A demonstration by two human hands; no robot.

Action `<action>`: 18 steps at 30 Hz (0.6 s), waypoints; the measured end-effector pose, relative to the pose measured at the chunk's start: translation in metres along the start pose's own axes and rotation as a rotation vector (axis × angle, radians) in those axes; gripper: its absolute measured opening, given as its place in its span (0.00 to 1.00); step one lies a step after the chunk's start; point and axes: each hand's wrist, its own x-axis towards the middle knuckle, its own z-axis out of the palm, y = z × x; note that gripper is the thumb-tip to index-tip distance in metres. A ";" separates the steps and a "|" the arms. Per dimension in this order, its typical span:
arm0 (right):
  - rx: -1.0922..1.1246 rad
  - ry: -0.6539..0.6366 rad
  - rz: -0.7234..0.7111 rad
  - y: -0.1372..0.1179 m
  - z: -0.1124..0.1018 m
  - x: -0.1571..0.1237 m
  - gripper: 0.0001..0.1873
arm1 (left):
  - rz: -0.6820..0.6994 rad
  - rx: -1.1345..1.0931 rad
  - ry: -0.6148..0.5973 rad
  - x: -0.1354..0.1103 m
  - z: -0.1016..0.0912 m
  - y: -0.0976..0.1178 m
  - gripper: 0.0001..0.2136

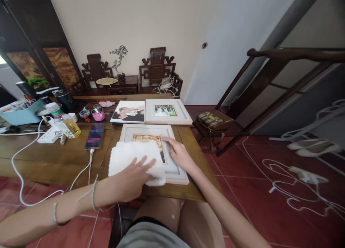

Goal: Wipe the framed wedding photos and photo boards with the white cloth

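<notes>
At the far left of the wooden table (54,158) sat a blue tray (23,115) of odds and ends. Beside it were a white power strip (50,136) and a bottle (66,124) of yellowish liquid lying on its side. A pink cup (98,114) stood further back. A phone (94,136), its screen blurred, lay near the middle with a white cable (81,172) running off the near edge.

Just right of the phone, the left hand (132,181) lay flat on a white cloth (129,154), fingers spread and gripping nothing. The cloth was thick, fluffy and folded. It covered the left half of the nearest picture frame (176,172) and hung slightly over its front edge.

That frame lay face up at the table's near right corner. It had a pale wooden rim, a wide grey-white mat and a small gold-bordered print, which the cloth partly hid. The right hand (180,154) rested palm down on the mat at the print's right side, its fingers straight and close together.

Behind it, side by side, lay an unframed photo print (128,111) and a second pale frame (168,111). To the right, off the table, stood a dark wooden seat (212,120) with a chequered cushion. White cords (296,176) sprawled over the red floor tiles.
</notes>
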 end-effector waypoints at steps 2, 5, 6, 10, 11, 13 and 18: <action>-0.006 -0.007 -0.001 0.000 0.000 0.000 0.35 | -0.080 0.012 0.041 0.015 0.004 -0.018 0.29; -0.017 -0.012 0.002 0.000 -0.001 0.000 0.35 | -0.232 0.079 0.125 0.047 0.008 -0.059 0.30; -0.021 -0.012 0.003 0.000 -0.001 0.000 0.35 | -0.263 0.104 0.159 0.057 0.009 -0.073 0.29; -0.024 -0.017 0.007 0.001 -0.001 -0.001 0.35 | -0.311 0.144 0.198 0.087 0.004 -0.105 0.29; -0.021 -0.015 0.010 0.001 -0.001 -0.001 0.35 | -0.308 0.139 0.173 0.089 0.002 -0.104 0.29; -0.014 -0.004 0.013 0.001 0.000 0.000 0.36 | -0.279 0.122 0.108 0.085 -0.001 -0.090 0.28; -0.017 0.005 0.023 -0.001 0.001 0.000 0.35 | -0.169 0.063 -0.001 0.041 -0.001 -0.011 0.21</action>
